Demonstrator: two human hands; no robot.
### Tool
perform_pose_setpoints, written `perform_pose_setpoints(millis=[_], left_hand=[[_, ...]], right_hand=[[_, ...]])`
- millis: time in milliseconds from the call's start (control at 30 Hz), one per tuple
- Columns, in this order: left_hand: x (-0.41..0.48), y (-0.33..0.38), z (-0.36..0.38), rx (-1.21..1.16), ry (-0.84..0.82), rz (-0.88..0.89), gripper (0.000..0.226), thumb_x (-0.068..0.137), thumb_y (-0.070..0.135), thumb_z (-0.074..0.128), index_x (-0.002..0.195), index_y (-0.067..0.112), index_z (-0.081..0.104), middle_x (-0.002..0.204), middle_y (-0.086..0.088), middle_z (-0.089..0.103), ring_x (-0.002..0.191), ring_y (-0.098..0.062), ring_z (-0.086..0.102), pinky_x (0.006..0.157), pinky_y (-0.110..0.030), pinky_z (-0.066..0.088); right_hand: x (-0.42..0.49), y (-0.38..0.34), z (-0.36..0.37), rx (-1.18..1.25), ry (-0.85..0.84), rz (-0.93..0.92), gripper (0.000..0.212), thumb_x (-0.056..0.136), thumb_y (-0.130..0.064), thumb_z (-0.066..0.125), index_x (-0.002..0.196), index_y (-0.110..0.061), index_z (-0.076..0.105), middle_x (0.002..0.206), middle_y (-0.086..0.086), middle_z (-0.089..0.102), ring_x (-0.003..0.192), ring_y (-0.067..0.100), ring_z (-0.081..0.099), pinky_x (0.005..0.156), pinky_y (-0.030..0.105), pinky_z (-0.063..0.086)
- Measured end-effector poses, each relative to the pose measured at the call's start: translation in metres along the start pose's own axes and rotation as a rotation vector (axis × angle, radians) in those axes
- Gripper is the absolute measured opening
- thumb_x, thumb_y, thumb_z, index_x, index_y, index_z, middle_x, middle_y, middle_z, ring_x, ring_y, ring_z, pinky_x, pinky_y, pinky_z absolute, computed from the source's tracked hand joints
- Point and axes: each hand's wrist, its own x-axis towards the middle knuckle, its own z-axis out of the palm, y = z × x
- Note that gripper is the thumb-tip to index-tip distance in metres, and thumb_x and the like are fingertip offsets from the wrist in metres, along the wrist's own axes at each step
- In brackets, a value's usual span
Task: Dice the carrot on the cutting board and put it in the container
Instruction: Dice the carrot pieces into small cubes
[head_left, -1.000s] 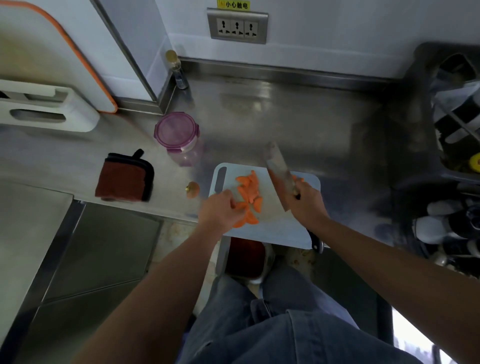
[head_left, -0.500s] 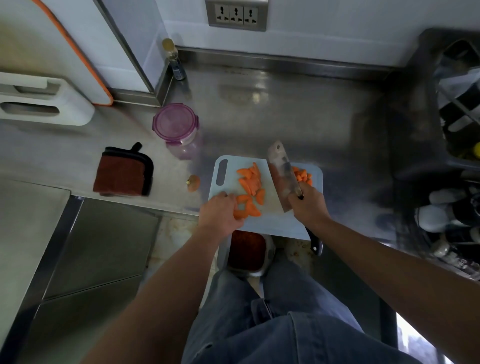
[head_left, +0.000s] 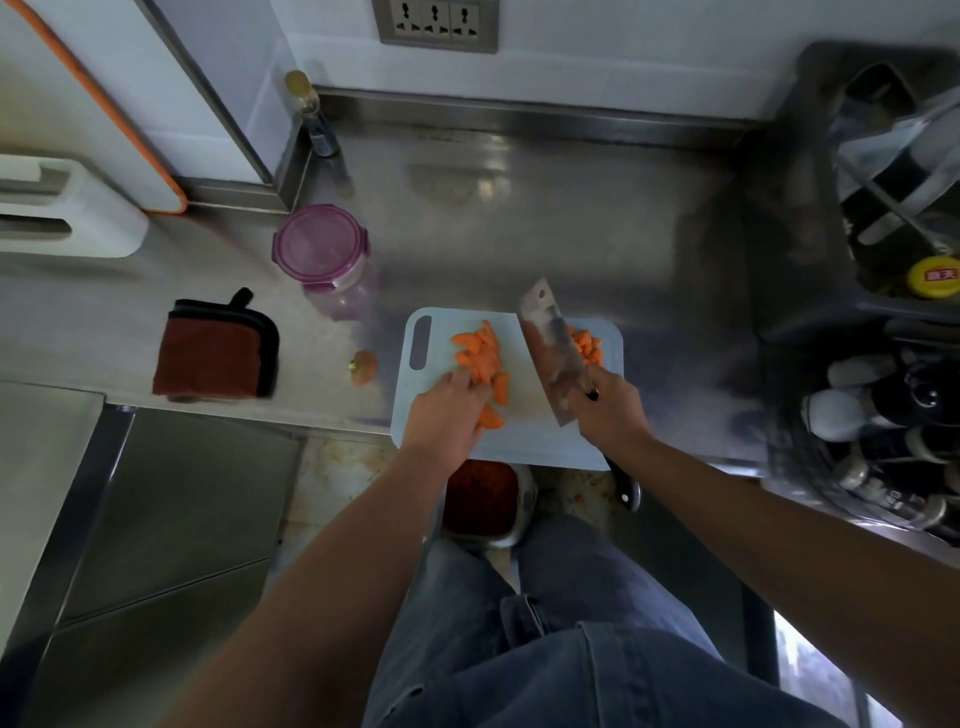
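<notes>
The grip of the right hand (head_left: 613, 410) was closed around the dark handle of a broad steel cleaver (head_left: 553, 353). Its blade stood over the middle of the pale blue plastic cutting board (head_left: 519, 447); I could not tell whether the edge touched the board. The grip of the left hand (head_left: 447, 410) was narrow, with bent fingers holding down the near end of a heap of orange carrot slices (head_left: 480, 353) on the left half of the board. A smaller heap of finer carrot bits (head_left: 587, 345) lay at the far right corner of the board, partly behind the blade.

I judged the task to be about half done. The carrot was already cut in pieces, but most of them looked too large for dice, and nothing had gone into the container. The round clear plastic container with a purple lid (head_left: 319, 249) stood on the steel table (head_left: 519, 218), just beyond the far left corner of the board, and the lid was still on it. A cut carrot end (head_left: 363, 368) lay on the table beside the left edge of the board.

The left hand covered part of the heap, so the number of slices was unclear. The near edge of the board hung over the front edge of the table.
</notes>
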Motion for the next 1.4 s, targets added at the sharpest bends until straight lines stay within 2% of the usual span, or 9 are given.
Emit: perform_pose_setpoints(millis=[200, 400, 567, 767, 933, 1067, 1167, 1267, 1400], left_hand=[[0.001, 0.002, -0.004, 0.062, -0.008, 0.027, 0.034, 0.092, 0.029, 0.063, 0.125, 0.023, 0.061, 0.129, -0.003, 0.042, 0.113, -0.021, 0.05, 0.08, -0.036, 0.051], [0.0, 0.003, -0.007, 0.043, -0.013, 0.008, 0.043, 0.091, 0.047, 0.058, 0.124, 0.02, 0.055, 0.127, -0.003, 0.042, 0.111, -0.02, 0.05, 0.078, -0.036, 0.051], [0.01, 0.009, -0.008, 0.075, 0.09, 0.039, 0.037, 0.094, 0.029, 0.058, 0.129, 0.019, 0.053, 0.135, -0.009, 0.039, 0.119, -0.023, 0.045, 0.077, -0.033, 0.051], [0.03, 0.018, -0.007, 0.294, 0.049, 0.036, 0.06, 0.077, 0.038, 0.075, 0.131, 0.024, 0.053, 0.146, -0.014, 0.032, 0.131, -0.034, 0.033, 0.106, -0.042, 0.033], [0.032, 0.031, -0.01, 0.366, 0.078, 0.025, 0.051, 0.077, 0.029, 0.075, 0.122, 0.017, 0.055, 0.147, -0.017, 0.031, 0.131, -0.035, 0.032, 0.109, -0.043, 0.025], [0.037, 0.029, -0.015, 0.352, 0.043, 0.042, 0.064, 0.071, 0.037, 0.079, 0.125, 0.017, 0.052, 0.143, -0.014, 0.035, 0.129, -0.032, 0.033, 0.107, -0.04, 0.027], [0.04, 0.021, -0.014, 0.137, 0.057, 0.045, 0.047, 0.073, 0.034, 0.079, 0.112, 0.017, 0.06, 0.132, -0.007, 0.049, 0.12, -0.025, 0.042, 0.1, -0.034, 0.036], [0.033, 0.015, -0.017, -0.391, 0.168, -0.06, 0.014, 0.083, 0.028, 0.074, 0.086, 0.017, 0.067, 0.091, 0.002, 0.066, 0.085, -0.013, 0.061, 0.074, -0.029, 0.052], [0.021, 0.005, -0.016, -0.904, 0.118, -0.277, 0.011, 0.079, 0.018, 0.079, 0.083, 0.016, 0.069, 0.076, 0.011, 0.066, 0.072, -0.003, 0.062, 0.062, -0.011, 0.046]], right_hand=[[-0.004, 0.0, -0.001, 0.012, -0.025, -0.012, 0.011, 0.095, -0.01, 0.048, 0.1, -0.01, 0.057, 0.071, 0.001, 0.053, 0.055, 0.012, 0.047, 0.045, 0.019, 0.036], [-0.003, 0.0, -0.004, -0.006, -0.021, -0.022, 0.011, 0.093, -0.008, 0.047, 0.086, -0.007, 0.056, 0.067, 0.003, 0.052, 0.056, 0.017, 0.048, 0.048, 0.022, 0.038], [-0.003, 0.002, -0.007, -0.02, -0.023, -0.041, 0.012, 0.094, -0.01, 0.047, 0.086, -0.008, 0.055, 0.067, 0.006, 0.054, 0.059, 0.021, 0.053, 0.05, 0.028, 0.042], [-0.003, 0.006, -0.007, -0.09, -0.06, -0.034, 0.013, 0.096, -0.015, 0.047, 0.097, -0.007, 0.058, 0.08, 0.009, 0.06, 0.065, 0.021, 0.056, 0.058, 0.038, 0.051], [-0.004, 0.008, -0.005, -0.176, -0.082, -0.058, 0.014, 0.096, -0.011, 0.039, 0.083, -0.015, 0.043, 0.072, 0.002, 0.049, 0.061, 0.016, 0.049, 0.051, 0.026, 0.037], [-0.003, 0.009, -0.004, -0.216, -0.101, -0.054, 0.01, 0.097, -0.012, 0.037, 0.09, -0.014, 0.044, 0.072, 0.0, 0.048, 0.06, 0.012, 0.046, 0.05, 0.023, 0.032], [-0.002, 0.008, -0.007, -0.219, -0.106, -0.067, 0.013, 0.097, -0.013, 0.038, 0.086, -0.013, 0.046, 0.073, 0.002, 0.049, 0.061, 0.014, 0.047, 0.051, 0.025, 0.036], [-0.003, 0.005, -0.011, -0.206, -0.101, -0.093, 0.026, 0.097, -0.015, 0.039, 0.071, -0.02, 0.039, 0.069, 0.002, 0.048, 0.062, 0.019, 0.047, 0.055, 0.031, 0.039], [-0.003, 0.003, -0.012, -0.212, -0.093, -0.092, 0.029, 0.096, -0.015, 0.041, 0.068, -0.023, 0.036, 0.066, 0.002, 0.047, 0.063, 0.023, 0.049, 0.057, 0.032, 0.038]])
